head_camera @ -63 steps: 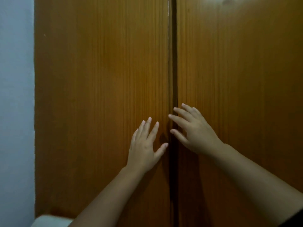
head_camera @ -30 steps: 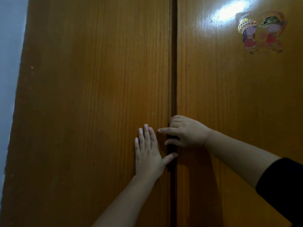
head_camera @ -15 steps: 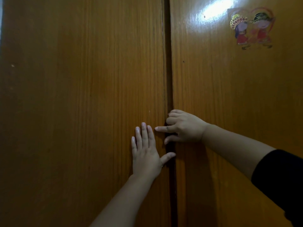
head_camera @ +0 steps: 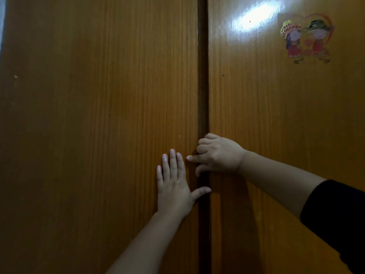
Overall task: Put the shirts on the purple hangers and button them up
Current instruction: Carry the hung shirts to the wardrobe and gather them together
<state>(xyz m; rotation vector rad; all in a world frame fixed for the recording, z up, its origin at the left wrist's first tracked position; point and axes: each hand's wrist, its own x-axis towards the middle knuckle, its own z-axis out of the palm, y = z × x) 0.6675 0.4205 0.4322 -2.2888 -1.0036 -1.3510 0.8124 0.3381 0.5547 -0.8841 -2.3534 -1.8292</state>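
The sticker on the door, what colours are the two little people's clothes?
Red, on the sticker; the head view shows it.

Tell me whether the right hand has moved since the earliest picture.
Yes. The right hand has moved left to the dark gap between the two brown wooden wardrobe doors, and its fingers, spread before, now curl into that gap at the right door's edge.

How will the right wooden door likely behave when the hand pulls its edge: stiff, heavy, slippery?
The right door looks like a stiff wooden panel, so it should probably swing as one piece. Its glossy face may be slippery, which may be why the right hand hooks its fingers round the edge. The left hand lies flat on the left door, perhaps bracing it.
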